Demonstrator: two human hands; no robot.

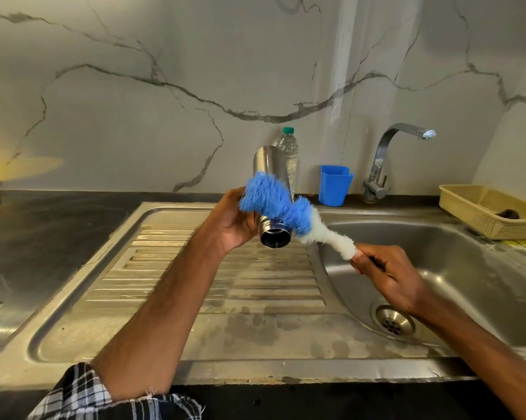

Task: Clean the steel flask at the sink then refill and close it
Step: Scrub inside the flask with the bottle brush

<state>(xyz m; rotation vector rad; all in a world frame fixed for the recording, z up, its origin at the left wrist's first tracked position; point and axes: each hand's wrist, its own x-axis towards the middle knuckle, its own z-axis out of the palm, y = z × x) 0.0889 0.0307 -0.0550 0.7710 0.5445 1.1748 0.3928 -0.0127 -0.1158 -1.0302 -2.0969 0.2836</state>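
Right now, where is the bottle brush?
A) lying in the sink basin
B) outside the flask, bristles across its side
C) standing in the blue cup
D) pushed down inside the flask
B: the right hand holds the brush with its blue bristles across the outside of the flask, which the left hand grips; nothing is in the flask's open mouth.

This is looking like a home kitchen: a stainless steel sink (467,268) with a ribbed drainboard (225,283) is sitting in a dark countertop (43,222). A curved tap (383,153) is standing behind the basin, a marble-veined backsplash (164,116) is rising beyond, and a cream plastic basket (455,204) is resting at the right.
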